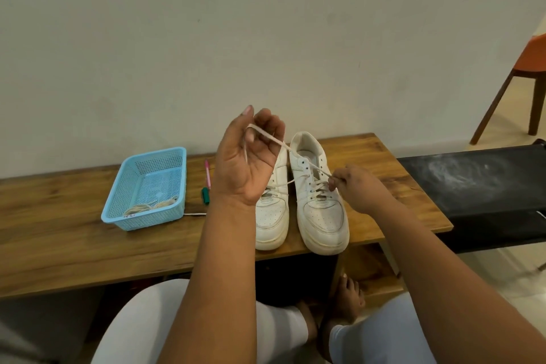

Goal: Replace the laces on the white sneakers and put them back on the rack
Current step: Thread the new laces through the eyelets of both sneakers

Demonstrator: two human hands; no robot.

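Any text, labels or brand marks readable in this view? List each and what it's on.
Blue basket: a short dark handwritten mark on its front rim, too small and blurred to read.
White sneakers: no legible brand or print.
Pink pen: no readable text.

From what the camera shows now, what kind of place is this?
Probably a room in a home: a low wooden table against a plain wall, a tiled floor, an orange chair, and white sneakers being laced.

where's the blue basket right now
In the head view the blue basket sits on the wooden table, left of the white sneakers, with the pink pen between them.
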